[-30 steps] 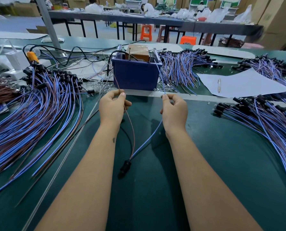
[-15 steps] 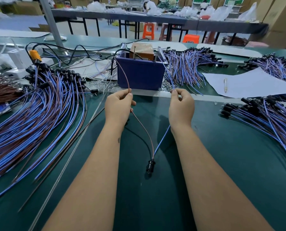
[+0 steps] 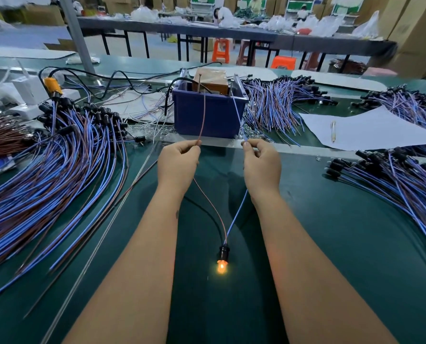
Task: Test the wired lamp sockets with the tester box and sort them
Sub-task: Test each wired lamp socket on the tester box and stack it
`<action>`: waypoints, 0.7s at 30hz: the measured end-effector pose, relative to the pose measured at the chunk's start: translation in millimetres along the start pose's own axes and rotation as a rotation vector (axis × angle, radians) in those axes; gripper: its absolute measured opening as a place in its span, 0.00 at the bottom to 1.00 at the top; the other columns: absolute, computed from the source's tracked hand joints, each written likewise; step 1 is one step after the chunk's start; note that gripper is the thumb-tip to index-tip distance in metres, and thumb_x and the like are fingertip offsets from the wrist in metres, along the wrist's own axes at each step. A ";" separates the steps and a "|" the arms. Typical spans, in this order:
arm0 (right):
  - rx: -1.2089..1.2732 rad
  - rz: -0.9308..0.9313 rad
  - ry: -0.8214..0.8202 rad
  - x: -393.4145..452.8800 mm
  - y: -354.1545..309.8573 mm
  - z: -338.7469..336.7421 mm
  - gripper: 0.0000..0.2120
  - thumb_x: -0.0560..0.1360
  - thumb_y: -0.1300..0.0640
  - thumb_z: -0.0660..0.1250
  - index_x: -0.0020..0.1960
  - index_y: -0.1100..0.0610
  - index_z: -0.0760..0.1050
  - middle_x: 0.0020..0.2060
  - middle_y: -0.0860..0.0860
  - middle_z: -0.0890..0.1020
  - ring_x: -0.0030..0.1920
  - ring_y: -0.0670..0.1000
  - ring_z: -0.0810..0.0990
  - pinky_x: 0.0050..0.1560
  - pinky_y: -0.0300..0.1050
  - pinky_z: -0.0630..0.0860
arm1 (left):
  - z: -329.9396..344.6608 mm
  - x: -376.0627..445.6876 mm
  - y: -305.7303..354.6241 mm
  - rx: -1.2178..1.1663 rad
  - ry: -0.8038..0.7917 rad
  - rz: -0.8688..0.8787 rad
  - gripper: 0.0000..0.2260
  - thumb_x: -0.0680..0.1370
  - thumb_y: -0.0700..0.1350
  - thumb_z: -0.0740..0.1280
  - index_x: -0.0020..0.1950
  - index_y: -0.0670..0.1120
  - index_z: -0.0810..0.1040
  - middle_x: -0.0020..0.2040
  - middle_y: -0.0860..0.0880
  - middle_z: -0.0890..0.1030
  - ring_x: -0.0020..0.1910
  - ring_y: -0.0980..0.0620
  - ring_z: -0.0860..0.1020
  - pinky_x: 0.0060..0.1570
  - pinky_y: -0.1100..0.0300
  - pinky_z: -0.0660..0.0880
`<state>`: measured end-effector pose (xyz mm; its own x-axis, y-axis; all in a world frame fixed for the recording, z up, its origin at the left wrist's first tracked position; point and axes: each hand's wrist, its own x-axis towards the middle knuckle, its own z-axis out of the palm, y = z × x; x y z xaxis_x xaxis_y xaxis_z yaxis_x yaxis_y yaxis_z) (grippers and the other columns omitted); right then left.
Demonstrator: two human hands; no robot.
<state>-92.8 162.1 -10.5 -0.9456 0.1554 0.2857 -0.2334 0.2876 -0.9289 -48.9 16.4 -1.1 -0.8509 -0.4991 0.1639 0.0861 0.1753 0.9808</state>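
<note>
no writing could be read on anything in view. the left hand [image 3: 177, 165] pinched the brown wire [image 3: 202, 115] between thumb and fingertips, and the right hand [image 3: 261, 167] pinched the blue wire [image 3: 238, 112] the same way. both wires ran up and away to the top of the blue box [image 3: 207, 115] at the middle of the tabletop [image 3: 331, 244], and back down under the hands to the black lamp socket [image 3: 224, 252]. the socket lay between the forearms, nearer the tabletop's near edge, its long axis running front to back, its lit orange bulb [image 3: 221, 267] pointing toward the person. piles of wired sockets lay at the left edge [image 3: 45, 175] and right edge [image 3: 393, 184]. a pen [image 3: 333, 131] rested on a sheet of paper [image 3: 368, 130].
</note>
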 end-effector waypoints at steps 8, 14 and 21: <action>-0.008 0.008 -0.004 0.2 1.1 0.4 0.07 0.80 0.54 0.62 0.49 0.52 0.78 0.31 0.44 0.73 0.35 0.51 0.72 0.39 0.45 0.68 | -0.8 -0.1 0.9 -0.011 0.020 -0.020 0.08 0.78 0.43 0.65 0.48 0.53 0.83 0.24 0.56 0.75 0.24 0.58 0.68 0.28 0.65 0.67; 0.004 0.001 -0.010 0.1 1.2 0.2 0.07 0.80 0.54 0.62 0.49 0.52 0.78 0.31 0.45 0.74 0.34 0.50 0.72 0.39 0.43 0.67 | -0.5 2.1 1.4 -0.061 0.076 -0.033 0.09 0.78 0.41 0.64 0.51 0.49 0.83 0.26 0.54 0.75 0.24 0.58 0.69 0.28 0.65 0.69; -0.011 -0.005 -0.018 -0.3 0.9 -0.3 0.06 0.80 0.53 0.62 0.48 0.50 0.77 0.32 0.46 0.75 0.35 0.51 0.73 0.39 0.43 0.68 | -1.0 3.9 0.4 -0.081 0.092 -0.038 0.09 0.78 0.40 0.63 0.51 0.48 0.82 0.26 0.54 0.75 0.22 0.58 0.69 0.25 0.67 0.68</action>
<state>-92.6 162.6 -11.4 -0.9482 0.1370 0.2865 -0.2361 0.2990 -0.9246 -51.7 13.6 0.0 -0.8036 -0.5804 0.1320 0.0996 0.0875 0.9912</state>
